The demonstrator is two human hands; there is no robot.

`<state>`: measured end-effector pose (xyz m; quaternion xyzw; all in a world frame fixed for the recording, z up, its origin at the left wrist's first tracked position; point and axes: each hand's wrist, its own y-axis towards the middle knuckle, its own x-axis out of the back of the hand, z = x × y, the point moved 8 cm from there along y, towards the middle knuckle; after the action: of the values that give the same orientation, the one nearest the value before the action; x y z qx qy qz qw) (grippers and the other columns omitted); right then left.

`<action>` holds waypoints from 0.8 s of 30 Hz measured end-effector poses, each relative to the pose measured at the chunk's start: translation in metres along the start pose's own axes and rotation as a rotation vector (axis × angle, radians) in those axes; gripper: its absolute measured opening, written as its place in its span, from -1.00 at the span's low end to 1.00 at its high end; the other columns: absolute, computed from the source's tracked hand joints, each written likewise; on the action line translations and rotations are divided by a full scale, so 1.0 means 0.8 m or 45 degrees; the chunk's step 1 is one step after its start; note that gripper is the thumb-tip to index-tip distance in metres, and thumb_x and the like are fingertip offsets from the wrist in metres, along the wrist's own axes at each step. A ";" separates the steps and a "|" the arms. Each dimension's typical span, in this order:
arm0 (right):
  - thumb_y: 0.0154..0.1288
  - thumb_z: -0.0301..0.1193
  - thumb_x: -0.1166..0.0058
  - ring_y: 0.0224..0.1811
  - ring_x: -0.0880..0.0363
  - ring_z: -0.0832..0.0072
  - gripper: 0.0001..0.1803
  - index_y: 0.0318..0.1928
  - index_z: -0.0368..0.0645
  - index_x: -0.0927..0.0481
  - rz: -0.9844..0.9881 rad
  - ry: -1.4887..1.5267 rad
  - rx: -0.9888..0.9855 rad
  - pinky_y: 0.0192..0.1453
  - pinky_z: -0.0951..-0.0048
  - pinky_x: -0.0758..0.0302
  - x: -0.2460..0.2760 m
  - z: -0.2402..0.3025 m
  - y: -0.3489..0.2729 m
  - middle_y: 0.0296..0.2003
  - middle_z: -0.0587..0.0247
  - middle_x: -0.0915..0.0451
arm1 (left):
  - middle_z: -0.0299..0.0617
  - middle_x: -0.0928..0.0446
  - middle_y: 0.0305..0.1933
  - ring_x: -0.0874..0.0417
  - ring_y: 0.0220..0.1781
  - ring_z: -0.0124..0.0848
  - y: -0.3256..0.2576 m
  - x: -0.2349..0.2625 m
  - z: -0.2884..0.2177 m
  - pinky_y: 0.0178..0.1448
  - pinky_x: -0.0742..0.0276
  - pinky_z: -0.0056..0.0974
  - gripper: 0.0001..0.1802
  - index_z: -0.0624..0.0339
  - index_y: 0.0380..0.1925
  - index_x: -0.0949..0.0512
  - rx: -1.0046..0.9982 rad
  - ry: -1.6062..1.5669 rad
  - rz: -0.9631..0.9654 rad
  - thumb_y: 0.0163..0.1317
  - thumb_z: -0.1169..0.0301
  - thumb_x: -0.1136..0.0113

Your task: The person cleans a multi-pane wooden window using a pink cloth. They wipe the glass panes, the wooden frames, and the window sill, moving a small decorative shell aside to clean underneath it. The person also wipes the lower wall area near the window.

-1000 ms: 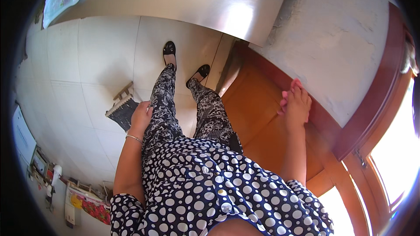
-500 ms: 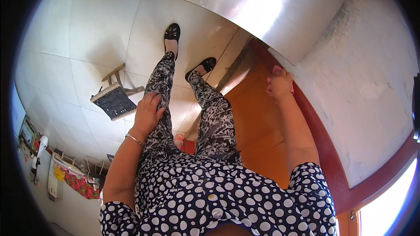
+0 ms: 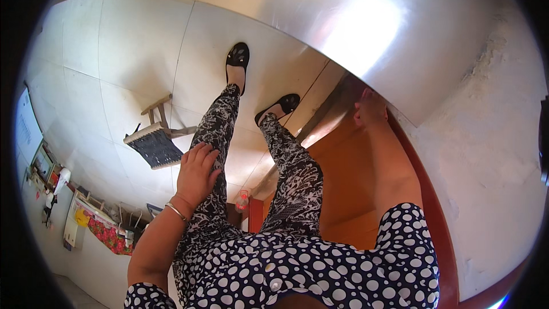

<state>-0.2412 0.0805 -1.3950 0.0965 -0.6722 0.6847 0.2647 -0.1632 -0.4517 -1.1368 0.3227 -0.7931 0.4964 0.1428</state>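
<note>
My left hand (image 3: 198,171) lies on my patterned trouser leg (image 3: 220,131) near the knee, its fingers stretched out and holding nothing. A silver bracelet (image 3: 176,212) circles that wrist. My right arm reaches forward along the red frame (image 3: 437,234) of an orange wooden door (image 3: 343,166). At its end my right hand (image 3: 372,107) is closed on a crumpled pink cloth (image 3: 366,92), most of it hidden in the fist. The hand is in shade, close to the lower edge of a large shiny metallic panel (image 3: 309,6).
A small low stool (image 3: 154,144) with a dark woven seat stands on the pale tiled floor (image 3: 131,40), left of my legs. A rough white wall (image 3: 486,166) runs along the right. A clear bottle (image 3: 242,201) is behind my legs. A red floral cloth (image 3: 108,236) hangs far left.
My right hand with the pink cloth has moved slightly nearer the metallic panel's edge, into shade. The view has shifted, so the panel fills more of the upper right. My left hand stays on my leg.
</note>
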 end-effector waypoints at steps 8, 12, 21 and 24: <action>0.44 -0.36 0.07 -0.52 -0.58 0.36 -0.69 0.11 -0.19 -0.42 0.086 0.629 -0.582 -0.66 0.35 -0.47 -0.008 0.002 0.029 -0.18 0.15 -0.65 | -0.07 -0.48 0.25 -0.37 0.42 -0.08 0.009 -0.007 -0.001 0.44 -0.25 0.02 -0.50 0.13 0.12 -0.54 0.028 0.029 0.008 0.13 0.36 -0.34; 0.44 -0.36 0.05 -0.47 -0.56 0.38 -0.66 0.16 -0.15 -0.38 -0.001 1.032 -0.795 -0.68 0.41 -0.38 0.038 0.064 -0.015 -0.14 0.13 -0.62 | -0.07 -0.49 0.25 -0.38 0.41 -0.07 0.004 -0.013 0.000 0.44 -0.25 0.03 -0.51 0.13 0.10 -0.55 0.023 0.027 -0.023 0.12 0.37 -0.35; -0.22 -0.21 -0.48 0.22 -0.40 0.28 -0.66 -0.29 0.15 -0.77 0.055 -0.848 0.121 0.25 0.24 -0.33 0.052 0.088 -0.092 0.11 0.33 -0.57 | -0.03 -0.56 0.17 -0.49 0.34 -0.05 0.015 -0.010 0.003 0.40 -0.36 -0.01 -0.52 0.17 0.13 -0.53 0.000 -0.336 -0.056 0.20 0.34 -0.34; -0.20 -0.16 -0.49 0.23 -0.41 0.27 -0.57 -0.19 0.13 -0.79 0.096 -0.885 0.134 0.26 0.28 -0.33 0.064 0.088 -0.154 0.20 0.30 -0.54 | 0.07 -0.42 0.42 -0.31 0.54 -0.14 0.055 0.083 -0.055 0.59 -0.17 -0.07 -0.30 0.34 0.40 -0.31 0.192 -1.798 -0.131 0.59 -0.06 0.25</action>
<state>-0.2395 0.0186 -1.2572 0.3123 -0.6891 0.6539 -0.0107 -0.2456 -0.4244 -1.1108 0.6134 -0.6433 0.2150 -0.4046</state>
